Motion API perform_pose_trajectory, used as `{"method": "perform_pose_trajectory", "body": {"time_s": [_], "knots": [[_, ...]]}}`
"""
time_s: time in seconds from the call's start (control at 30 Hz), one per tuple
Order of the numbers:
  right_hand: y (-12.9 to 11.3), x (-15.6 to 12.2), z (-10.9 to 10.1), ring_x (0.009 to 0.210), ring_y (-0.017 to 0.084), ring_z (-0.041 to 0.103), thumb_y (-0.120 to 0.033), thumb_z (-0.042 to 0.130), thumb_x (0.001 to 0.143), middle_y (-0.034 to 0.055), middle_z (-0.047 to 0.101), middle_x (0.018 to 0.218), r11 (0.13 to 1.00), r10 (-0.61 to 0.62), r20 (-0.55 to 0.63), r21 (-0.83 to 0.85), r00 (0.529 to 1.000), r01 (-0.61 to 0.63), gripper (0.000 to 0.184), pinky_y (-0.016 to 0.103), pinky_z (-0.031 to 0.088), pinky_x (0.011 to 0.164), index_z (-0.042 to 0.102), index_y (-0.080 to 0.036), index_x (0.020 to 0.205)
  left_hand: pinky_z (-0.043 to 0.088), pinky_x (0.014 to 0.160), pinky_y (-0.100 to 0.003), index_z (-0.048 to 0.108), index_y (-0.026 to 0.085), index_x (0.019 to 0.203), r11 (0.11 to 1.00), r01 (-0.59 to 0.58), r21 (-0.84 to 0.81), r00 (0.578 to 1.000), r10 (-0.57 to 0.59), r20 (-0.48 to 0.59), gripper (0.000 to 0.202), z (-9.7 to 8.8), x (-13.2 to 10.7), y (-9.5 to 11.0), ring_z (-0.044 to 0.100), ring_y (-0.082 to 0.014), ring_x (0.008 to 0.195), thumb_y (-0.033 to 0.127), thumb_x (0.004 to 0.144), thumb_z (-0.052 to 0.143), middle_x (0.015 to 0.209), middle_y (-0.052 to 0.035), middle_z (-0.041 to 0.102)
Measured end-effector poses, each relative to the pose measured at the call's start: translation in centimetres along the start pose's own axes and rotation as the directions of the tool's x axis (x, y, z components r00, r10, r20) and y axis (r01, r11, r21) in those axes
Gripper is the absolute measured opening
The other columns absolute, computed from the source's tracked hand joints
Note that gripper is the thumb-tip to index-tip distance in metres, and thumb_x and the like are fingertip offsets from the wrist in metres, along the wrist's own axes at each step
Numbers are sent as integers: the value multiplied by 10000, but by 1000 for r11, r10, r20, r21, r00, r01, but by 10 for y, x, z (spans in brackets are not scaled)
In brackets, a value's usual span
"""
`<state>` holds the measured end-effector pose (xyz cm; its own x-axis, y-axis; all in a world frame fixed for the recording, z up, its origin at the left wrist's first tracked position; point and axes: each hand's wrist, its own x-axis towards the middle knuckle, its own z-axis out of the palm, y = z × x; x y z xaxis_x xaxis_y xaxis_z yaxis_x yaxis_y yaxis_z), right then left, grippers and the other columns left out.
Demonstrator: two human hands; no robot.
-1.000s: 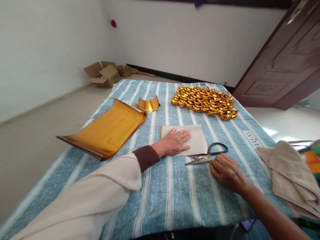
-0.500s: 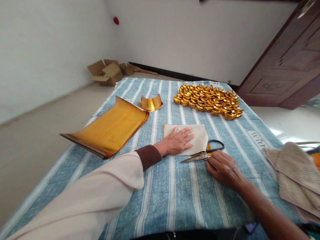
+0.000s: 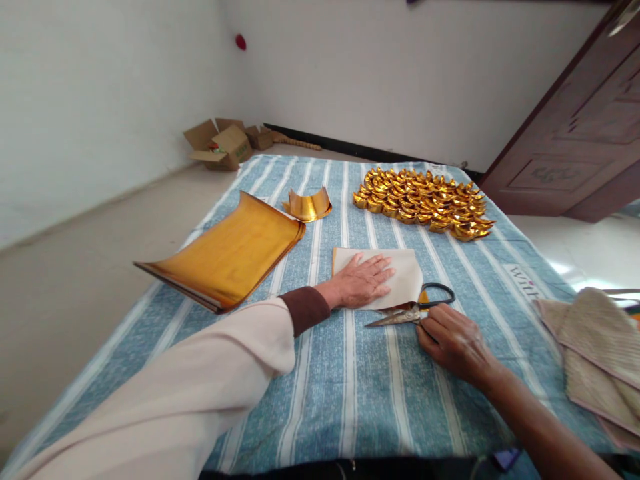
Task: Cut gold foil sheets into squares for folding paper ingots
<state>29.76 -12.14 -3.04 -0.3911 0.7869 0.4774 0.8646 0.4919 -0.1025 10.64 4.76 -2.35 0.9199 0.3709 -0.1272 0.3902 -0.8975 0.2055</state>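
My left hand (image 3: 361, 281) lies flat, fingers spread, on a folded pale sheet of paper (image 3: 406, 277) in the middle of the blue striped cloth (image 3: 360, 393). My right hand (image 3: 453, 341) rests on the cloth with its fingers curled against a pair of black-handled scissors (image 3: 413, 311). The scissors lie along the paper's near edge, blades pointing left. Whether the fingers grip the scissors or only touch them is hidden.
A curled stack of gold foil sheets (image 3: 227, 255) lies to the left, with a bent gold piece (image 3: 309, 205) behind it. Several folded gold ingots (image 3: 425, 202) fill the far right. Woven mats (image 3: 595, 347) sit at the right edge. Cardboard boxes (image 3: 220, 143) and a wooden door (image 3: 575, 133) stand beyond.
The scissors and my right hand have shifted slightly left, closer to the paper's edge. My left hand has stayed flat on the paper. The view has drifted a little.
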Motion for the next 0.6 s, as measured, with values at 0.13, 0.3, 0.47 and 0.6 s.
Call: {"method": "perform_pose_trajectory", "body": {"time_s": [0.13, 0.3, 0.47, 0.6], "knots": [[-2, 13, 4, 633, 205, 446, -118, 391, 978, 30, 430, 662, 1000, -17, 20, 12, 1000, 16, 380, 325, 326, 608, 497, -182, 619, 85, 1126, -568, 270, 195, 1494, 1000, -5, 0, 1000, 5, 6, 555, 0, 0, 1, 108, -263, 1444, 449, 1003, 222, 1576, -63, 156], [-8, 13, 3, 619, 203, 434, -99, 399, 966, 27, 416, 656, 999, -35, 4, 9, 999, 35, 374, 317, 322, 589, 493, -186, 614, 94, 1125, -569, 284, 212, 1490, 1000, -9, -2, 1000, 9, -10, 547, 1, 0, 0, 111, -275, 1443, 449, 1000, 238, 1575, -56, 167], [-12, 7, -1, 611, 205, 415, -100, 381, 980, 24, 405, 649, 1000, -25, 7, 3, 1000, 25, 389, 325, 308, 587, 490, -185, 617, 98, 1130, -552, 298, 226, 1485, 1000, -9, -3, 1000, 9, -8, 530, 0, 0, 1, 118, -273, 1442, 441, 1003, 254, 1574, -54, 175], [-15, 13, 5, 615, 206, 419, -100, 382, 982, 27, 406, 650, 999, -32, -7, -7, 999, 32, 395, 330, 307, 585, 503, -180, 614, 92, 1130, -559, 291, 225, 1488, 1000, 3, -9, 1000, -3, 7, 533, -2, -1, 2, 109, -273, 1443, 446, 1004, 253, 1576, -51, 168]]}}
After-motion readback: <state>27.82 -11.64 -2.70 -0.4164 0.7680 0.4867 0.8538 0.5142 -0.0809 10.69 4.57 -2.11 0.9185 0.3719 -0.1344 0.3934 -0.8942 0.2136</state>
